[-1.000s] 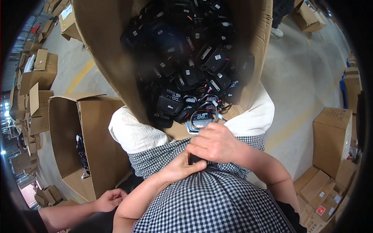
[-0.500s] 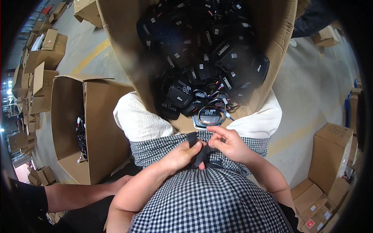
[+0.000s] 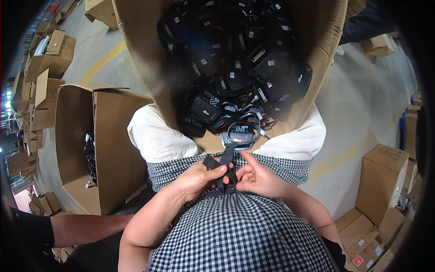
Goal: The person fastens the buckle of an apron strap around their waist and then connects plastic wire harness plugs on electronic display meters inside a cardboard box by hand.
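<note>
At my waist, a black cloth strap [image 3: 229, 154] is looped and crossed over itself in front of the checked apron [image 3: 217, 226]. My left hand [image 3: 199, 177] pinches the crossing between thumb and fingers, and one strap end sticks up past the thumb. Beside the loop, my right hand [image 3: 260, 179] has its index finger stretched forward while the thumb and other fingers curl at the strap's edge. A black display unit [image 3: 239, 134] with coiled coloured wires lies just beyond my hands, at the near edge of a big carton.
The large open carton [image 3: 319, 68] between my knees holds many black display units [image 3: 206, 106] with wires. On the left, another open carton [image 3: 74, 149] contains wired parts. A co-worker's forearm [image 3: 90, 231] reaches in at lower left. Stacked boxes [image 3: 383, 181] stand on the right.
The strap has been drawn into a loop, with an end now pointing forward toward the display unit. My right hand has lowered and moved slightly left; the co-worker's hand has slipped behind my arm.
</note>
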